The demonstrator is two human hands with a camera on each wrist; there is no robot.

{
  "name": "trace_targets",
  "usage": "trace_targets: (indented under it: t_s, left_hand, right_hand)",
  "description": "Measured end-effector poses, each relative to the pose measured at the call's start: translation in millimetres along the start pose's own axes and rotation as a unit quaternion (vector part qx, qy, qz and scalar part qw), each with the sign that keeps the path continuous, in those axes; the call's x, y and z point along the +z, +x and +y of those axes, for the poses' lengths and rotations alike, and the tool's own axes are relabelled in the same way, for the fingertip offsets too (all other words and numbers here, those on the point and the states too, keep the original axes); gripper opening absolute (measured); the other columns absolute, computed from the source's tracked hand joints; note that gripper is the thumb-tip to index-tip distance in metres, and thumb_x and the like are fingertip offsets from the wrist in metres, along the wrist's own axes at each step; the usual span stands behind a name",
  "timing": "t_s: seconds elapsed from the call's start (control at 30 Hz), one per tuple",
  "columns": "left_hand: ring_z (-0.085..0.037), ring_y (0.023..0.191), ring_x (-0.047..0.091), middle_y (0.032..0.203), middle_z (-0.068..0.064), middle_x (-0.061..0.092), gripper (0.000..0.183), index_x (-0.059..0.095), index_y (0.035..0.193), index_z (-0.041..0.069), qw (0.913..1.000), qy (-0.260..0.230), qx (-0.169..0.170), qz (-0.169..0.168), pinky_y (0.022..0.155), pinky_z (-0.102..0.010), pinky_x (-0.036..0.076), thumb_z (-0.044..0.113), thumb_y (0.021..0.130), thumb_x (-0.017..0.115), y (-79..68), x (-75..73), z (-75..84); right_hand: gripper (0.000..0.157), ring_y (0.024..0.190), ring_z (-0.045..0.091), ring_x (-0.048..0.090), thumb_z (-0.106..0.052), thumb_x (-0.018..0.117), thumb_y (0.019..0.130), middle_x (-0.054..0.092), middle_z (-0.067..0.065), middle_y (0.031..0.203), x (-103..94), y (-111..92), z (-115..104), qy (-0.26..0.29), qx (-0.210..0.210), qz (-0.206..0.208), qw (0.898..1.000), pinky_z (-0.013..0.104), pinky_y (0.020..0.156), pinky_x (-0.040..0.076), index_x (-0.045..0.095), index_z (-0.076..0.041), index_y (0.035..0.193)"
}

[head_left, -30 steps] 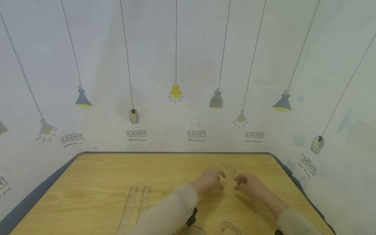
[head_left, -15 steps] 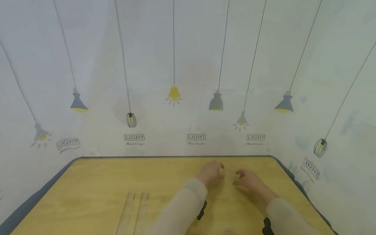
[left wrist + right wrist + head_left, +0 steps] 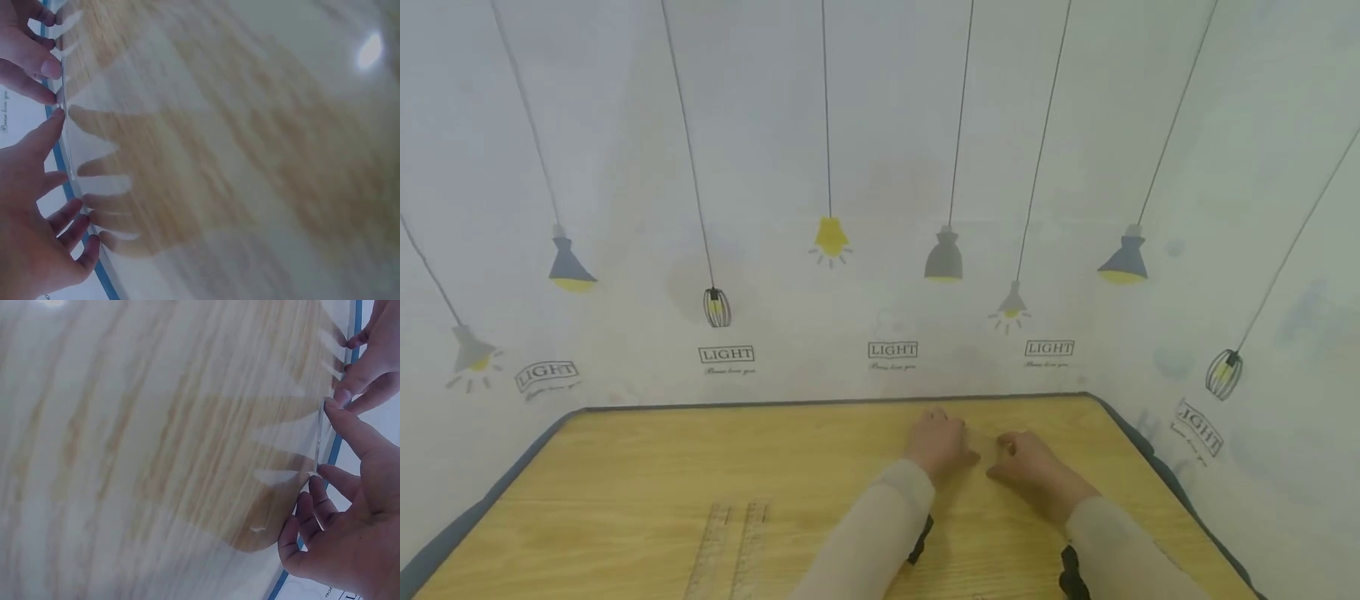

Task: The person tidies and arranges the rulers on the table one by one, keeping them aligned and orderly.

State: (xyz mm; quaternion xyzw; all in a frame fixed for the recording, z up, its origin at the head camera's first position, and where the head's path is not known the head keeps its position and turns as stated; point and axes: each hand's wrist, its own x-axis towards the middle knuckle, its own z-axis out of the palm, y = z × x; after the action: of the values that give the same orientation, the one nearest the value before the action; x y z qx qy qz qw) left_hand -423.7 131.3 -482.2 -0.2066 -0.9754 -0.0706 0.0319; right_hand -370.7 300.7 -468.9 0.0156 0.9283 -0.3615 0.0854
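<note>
Close to the far side of the table, a thin clear plastic piece lies between the two hands. The left hand holds its left side, fingers bent down to the wood. From the right, the right hand pinches it between thumb and forefinger. The right wrist view shows a straight edge of the clear plastic piece running from that thumb to the forefinger. In the left wrist view the left hand has its thumb and fingertips along the clear edge. The full outline is faint against the wood.
Two clear rulers, a left one and a right one, lie side by side on the wooden table, left of the arms. A wall printed with lamps stands right behind the table's far edge.
Both hands have come slightly nearer the far edge and closer around the clear piece. The head view has shifted, so a round clear thing and an angled clear piece at the front have left it.
</note>
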Motion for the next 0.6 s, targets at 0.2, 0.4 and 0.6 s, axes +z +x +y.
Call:
trace_targets:
  t_s: [0.2, 0.4, 0.6]
  left_hand:
    - [-0.022, 0.097, 0.05, 0.106, -0.008, 0.055, 0.057, 0.068, 0.119, 0.02, 0.9996, 0.018, -0.002, -0.024, 0.082, -0.039, 0.048, 0.061, 0.08, 0.068, 8.2, 3.4, 0.2]
    - [-0.022, 0.095, 0.05, 0.104, -0.007, 0.055, 0.054, 0.071, 0.115, 0.023, 0.9997, 0.015, -0.003, -0.017, 0.08, -0.039, 0.049, 0.062, 0.078, 0.07, 14.4, 10.1, -3.0]
    - [-0.019, 0.094, 0.05, 0.101, -0.002, 0.053, 0.045, 0.069, 0.108, 0.026, 0.9997, -0.022, 0.005, -0.007, 0.081, -0.036, 0.047, 0.058, 0.077, 0.074, 12.7, 12.0, -2.9]
  right_hand:
    - [0.068, 0.104, 0.029, 0.054, -0.014, 0.078, 0.08, 0.051, 0.027, 0.131, 0.1, 5, 0, 0.02, -0.012, -0.006, 1.0, 0.052, 0.096, 0.042, 0.047, 0.013, 0.134]
    - [0.067, 0.114, 0.036, 0.053, -0.017, 0.079, 0.079, 0.053, 0.027, 0.128, -2.8, 6, -5, -0.019, -0.004, -0.009, 1.0, 0.055, 0.097, 0.042, 0.048, 0.007, 0.134]
    - [0.066, 0.11, 0.037, 0.054, -0.02, 0.082, 0.076, 0.056, 0.021, 0.119, -7.6, 8, -6, -0.067, 0.008, -0.028, 0.997, 0.055, 0.094, 0.043, 0.05, 0.005, 0.129]
